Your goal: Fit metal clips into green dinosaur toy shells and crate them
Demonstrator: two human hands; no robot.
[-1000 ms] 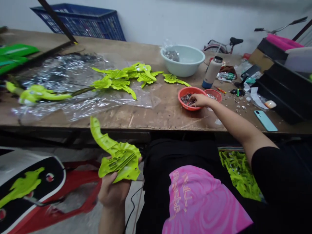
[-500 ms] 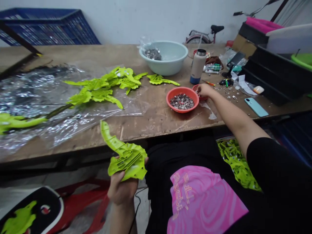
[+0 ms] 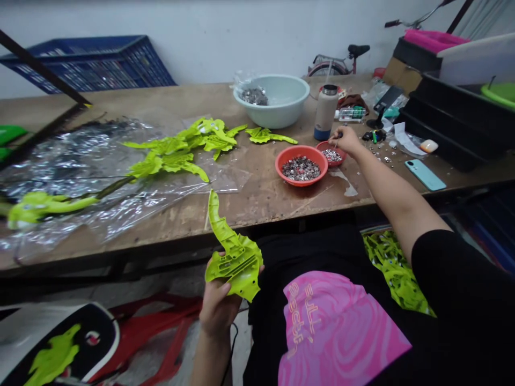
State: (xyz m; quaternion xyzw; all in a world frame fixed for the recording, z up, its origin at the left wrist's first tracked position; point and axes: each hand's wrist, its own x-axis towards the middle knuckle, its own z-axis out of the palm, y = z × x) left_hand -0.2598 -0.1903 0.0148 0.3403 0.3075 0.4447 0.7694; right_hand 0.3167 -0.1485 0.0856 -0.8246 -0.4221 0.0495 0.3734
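My left hand is closed around a lime-green moulded plastic part, held in front of the table edge. The ribbed, hollow side of the part faces up and its curved arm points away from me. Over a small red bowl of tiny shiny metal pieces, my right hand has its fingertips pinched together. Whatever sits between those fingers is too small to make out. Beside it stands a larger orange-red bowl with many small metal pieces.
More lime-green parts lie on clear plastic sheeting to the left. A pale blue basin and a bottle stand behind the bowls. On the right are a phone and black bins. A container of green parts sits by my right side.
My right hand has risen slightly out of the small red bowl, uncovering its metal pieces. My left hand and the green part have shifted right in view as the camera turned a little.
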